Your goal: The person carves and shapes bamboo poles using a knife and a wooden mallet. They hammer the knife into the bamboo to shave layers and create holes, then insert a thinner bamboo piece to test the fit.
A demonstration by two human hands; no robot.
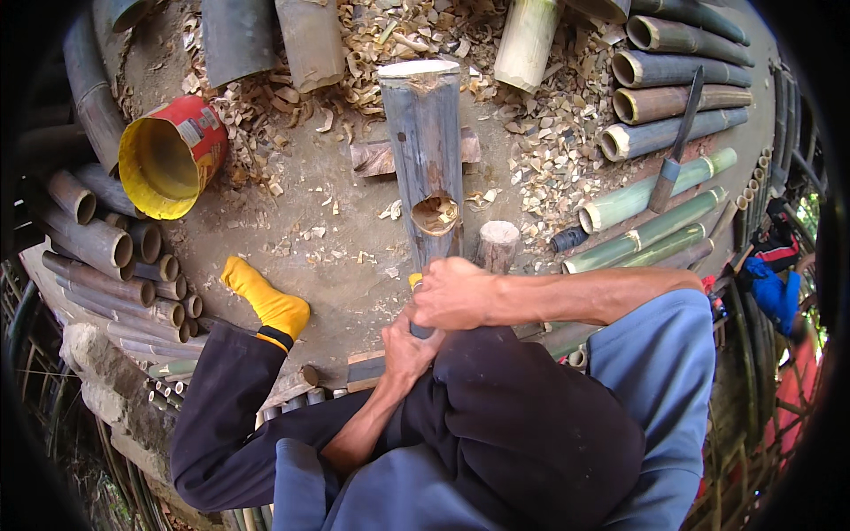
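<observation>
Knee point(531, 416) closest to camera, both hands just past it. Right hand point(456, 295) closed over the near end of the bamboo point(425, 150), left hand point(409, 347) closed below it round a tool with a yellow end point(415, 280) (blade hidden). Bamboo lies on the ground, propped on a wood block point(376, 157), notch point(436, 213) cut in its wall. Risks: round pole rolls off block; tool slips toward the yellow sock point(270, 303) or knee; wall splits at notch.

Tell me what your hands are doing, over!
Left hand and right hand both gripping bamboo pole at near end. Hole cut in pole. Wood stump beside it.
</observation>
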